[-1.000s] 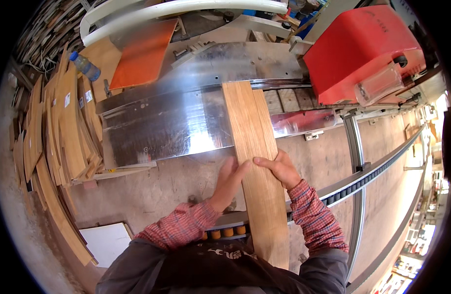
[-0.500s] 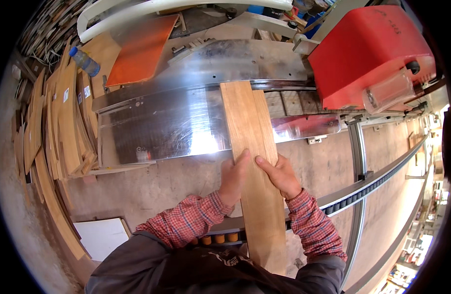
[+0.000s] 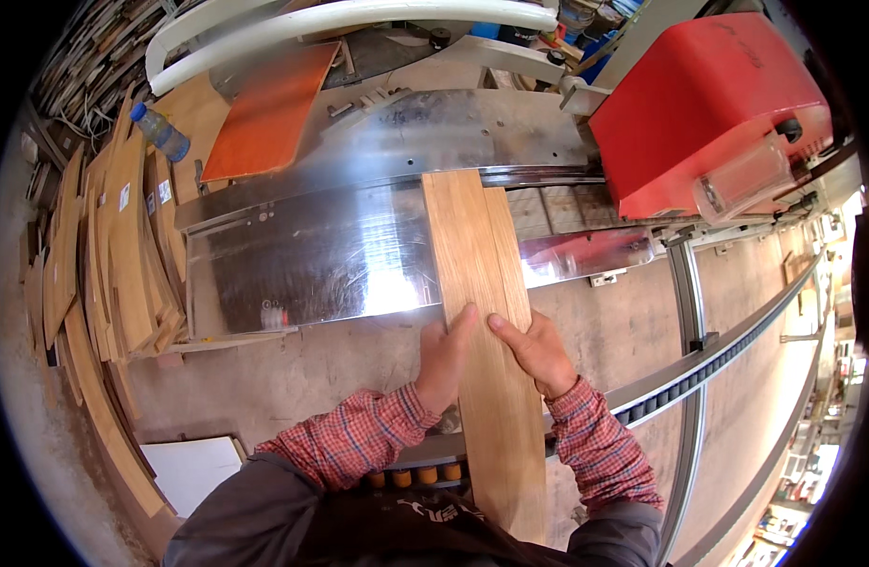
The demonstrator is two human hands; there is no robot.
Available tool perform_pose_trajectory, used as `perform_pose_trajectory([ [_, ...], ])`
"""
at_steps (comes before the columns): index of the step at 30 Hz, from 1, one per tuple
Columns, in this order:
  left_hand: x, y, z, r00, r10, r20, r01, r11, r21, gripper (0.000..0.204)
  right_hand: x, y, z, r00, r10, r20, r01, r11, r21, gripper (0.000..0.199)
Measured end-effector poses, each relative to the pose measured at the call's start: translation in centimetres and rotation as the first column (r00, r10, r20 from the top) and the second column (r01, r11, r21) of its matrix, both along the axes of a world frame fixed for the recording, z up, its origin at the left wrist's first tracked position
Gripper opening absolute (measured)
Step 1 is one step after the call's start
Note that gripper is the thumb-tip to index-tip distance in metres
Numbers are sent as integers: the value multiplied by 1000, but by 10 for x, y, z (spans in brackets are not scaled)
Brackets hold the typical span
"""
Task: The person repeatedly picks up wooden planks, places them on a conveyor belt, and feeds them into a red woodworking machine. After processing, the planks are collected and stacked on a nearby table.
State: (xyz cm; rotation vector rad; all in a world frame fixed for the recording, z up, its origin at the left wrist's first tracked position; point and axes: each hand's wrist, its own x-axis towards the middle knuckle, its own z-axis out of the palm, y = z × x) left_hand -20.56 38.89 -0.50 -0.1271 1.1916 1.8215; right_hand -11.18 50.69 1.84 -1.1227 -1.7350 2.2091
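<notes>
Both hands, left hand (image 3: pixel 444 354) and right hand (image 3: pixel 538 352), press fingers flat on wooden plank (image 3: pixel 477 312); keep it square beyond the fingers, against the steel tabletop (image 3: pixel 321 260).

- Left hand (image 3: pixel 442 354) lay flat against the long wooden plank (image 3: pixel 480 312), fingers pointing up its left edge.
- Right hand (image 3: pixel 538 352) pressed its right side.
- Plank's far end sat on the shiny metal table (image 3: pixel 302 255), beside the red machine housing (image 3: pixel 708 94).

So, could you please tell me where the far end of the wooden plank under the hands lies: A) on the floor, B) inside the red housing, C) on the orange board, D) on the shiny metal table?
D: the wooden plank runs from both hands across the shiny metal table.
</notes>
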Motion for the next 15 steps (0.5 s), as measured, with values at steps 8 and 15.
perform_pose_trajectory([
  [8,0,-1,-10,999,-49,3,49,998,27,40,2,3,3,999,38,-12,-39,998,-45,44],
  [15,-2,1,-1,1000,4,27,-6,998,58,39,0,1,2,999,38,-31,-40,998,-50,43],
])
